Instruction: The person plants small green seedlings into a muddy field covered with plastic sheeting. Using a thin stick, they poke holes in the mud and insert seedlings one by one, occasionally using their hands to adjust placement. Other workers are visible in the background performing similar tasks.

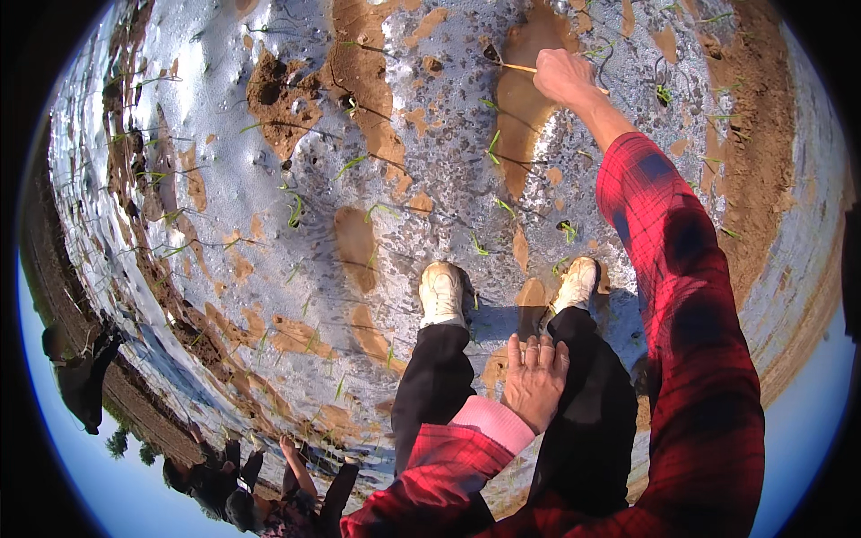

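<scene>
My right hand (562,75) reaches far out ahead and is closed around the thin wooden handle (520,68) of a small hand tool. Its small dark tip (493,55) hovers over or touches the plastic film; I cannot tell which. My left hand (538,383) lies against the inner side of my right trouser leg (592,403), back up, fingers stretched and slightly apart, its palm hidden. Silvery plastic mulch film (444,161) spreads over the ground. Slender green seedlings (494,146) poke up through it, several near my right hand.
My mud-stained white shoes (442,292) stand on the film among seedlings. Brown muddy patches (355,245) and a soil-covered hole (276,94) mark it. A bare soil furrow (760,155) runs at right. Other people crouch at lower left (269,494) and far left (81,373).
</scene>
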